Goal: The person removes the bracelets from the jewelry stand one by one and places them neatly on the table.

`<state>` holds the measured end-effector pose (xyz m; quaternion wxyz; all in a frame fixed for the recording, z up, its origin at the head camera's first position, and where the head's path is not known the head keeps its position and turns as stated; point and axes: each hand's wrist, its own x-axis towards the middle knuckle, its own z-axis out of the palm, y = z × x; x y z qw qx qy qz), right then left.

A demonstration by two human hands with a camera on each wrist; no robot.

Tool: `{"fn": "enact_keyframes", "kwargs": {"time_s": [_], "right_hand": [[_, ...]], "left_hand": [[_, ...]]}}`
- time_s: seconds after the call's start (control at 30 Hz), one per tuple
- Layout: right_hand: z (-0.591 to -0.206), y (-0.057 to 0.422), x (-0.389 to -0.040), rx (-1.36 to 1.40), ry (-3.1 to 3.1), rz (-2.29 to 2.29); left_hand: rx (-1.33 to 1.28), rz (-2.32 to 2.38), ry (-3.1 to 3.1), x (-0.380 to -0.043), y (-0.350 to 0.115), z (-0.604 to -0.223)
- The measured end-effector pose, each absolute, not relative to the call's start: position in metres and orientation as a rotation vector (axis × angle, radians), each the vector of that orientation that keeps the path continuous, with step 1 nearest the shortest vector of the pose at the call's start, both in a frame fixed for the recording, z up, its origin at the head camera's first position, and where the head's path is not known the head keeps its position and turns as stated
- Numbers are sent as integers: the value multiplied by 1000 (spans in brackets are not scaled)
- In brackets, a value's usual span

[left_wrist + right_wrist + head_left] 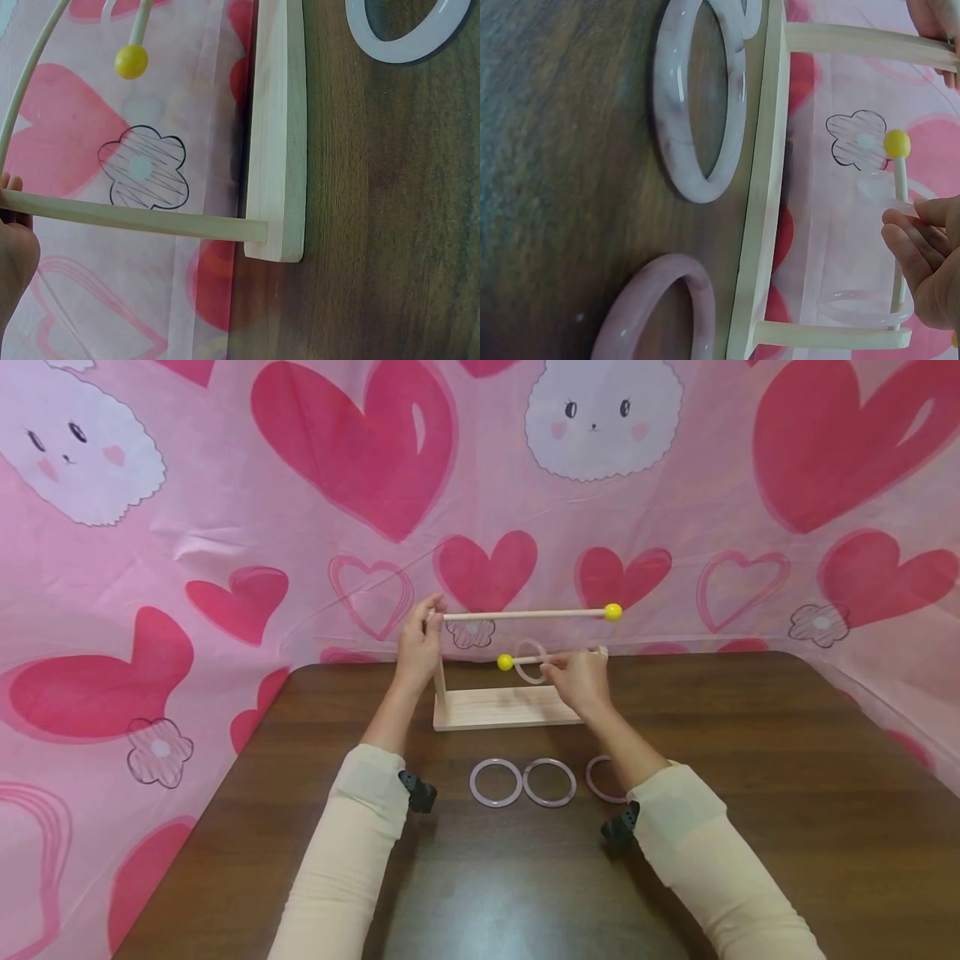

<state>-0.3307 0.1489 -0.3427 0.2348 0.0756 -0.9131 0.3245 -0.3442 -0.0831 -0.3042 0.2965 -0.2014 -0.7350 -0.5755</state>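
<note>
A wooden display stand (pixel 495 708) has two posts, each with a rod ending in a yellow ball. At the top of the left post, my left hand (pixel 418 647) grips the wood. My right hand (pixel 581 681) pinches a pale translucent bangle (pixel 519 673), which appears to be around the lower rod close to its yellow ball (pixel 505 662). The right wrist view shows another translucent bangle (pixel 855 320) hanging on that rod beside the right post (pixel 832 335). No bangle is on the upper rod (pixel 525 615).
In front of the stand, three pale lilac bangles lie in a row on the brown table (pixel 517 868): a left one (pixel 474 782), a middle one (pixel 550 804), and a right one (pixel 590 777) partly behind my right forearm. Behind the table hangs a pink heart-print cloth (pixel 480 502).
</note>
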Motion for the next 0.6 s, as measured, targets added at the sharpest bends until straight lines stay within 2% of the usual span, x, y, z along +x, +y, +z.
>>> {"fn": "enact_keyframes", "kwargs": {"time_s": [0.13, 0.6], "right_hand": [[-340, 144, -330, 216, -2503, 869], [-337, 134, -328, 234, -2507, 902]], "left_hand": [[-531, -1546, -1943, -363, -86, -317], [-529, -1493, -1940, -365, -86, -319]]}}
